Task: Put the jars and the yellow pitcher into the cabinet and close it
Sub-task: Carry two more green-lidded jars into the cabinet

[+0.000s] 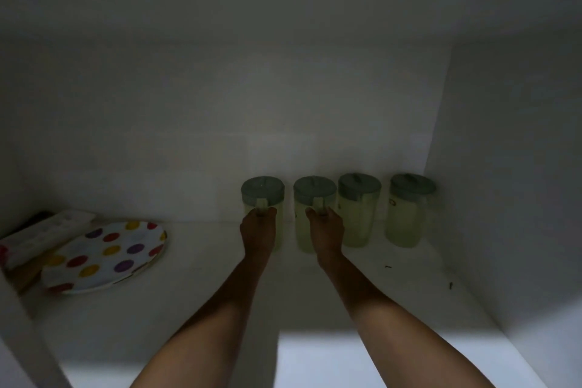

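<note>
Several pale jars with grey-green lids stand in a row against the back wall of the white cabinet [315, 293]. My left hand [258, 230] grips the handle of the leftmost jar [263, 195]. My right hand [326, 230] grips the handle of the second jar [315, 198]. Two more jars [359, 211] [407, 214] stand free to the right, the last one near the right cabinet wall. Both held jars rest on or just above the shelf; I cannot tell which. No yellow pitcher is in view.
A white plate with coloured dots [107, 257] lies at the left of the shelf, leaning on a pale box [41, 233]. The right cabinet wall [504, 198] is close to the last jar. A cabinet frame edge [28, 340] crosses the lower left.
</note>
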